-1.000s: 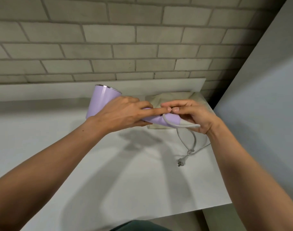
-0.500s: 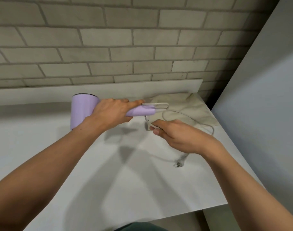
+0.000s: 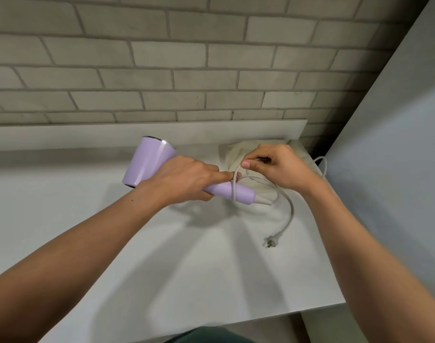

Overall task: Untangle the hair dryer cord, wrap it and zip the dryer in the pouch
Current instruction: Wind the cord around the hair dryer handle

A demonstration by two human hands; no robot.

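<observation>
White counter [image 3: 186, 268]; our left hand [image 3: 186, 179] grips the lilac hair dryer [image 3: 147, 167]; our right hand [image 3: 278, 167] pinches its cord [image 3: 289, 211] over the pouch [image 3: 236, 154].

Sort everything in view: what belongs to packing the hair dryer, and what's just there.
Job:
lilac hair dryer, gripped at the handle by the left hand
cord, pinched by the right hand
plug at the cord's free end
cream pouch behind the hands

Just there:
counter
brick wall
grey panel on the right
</observation>
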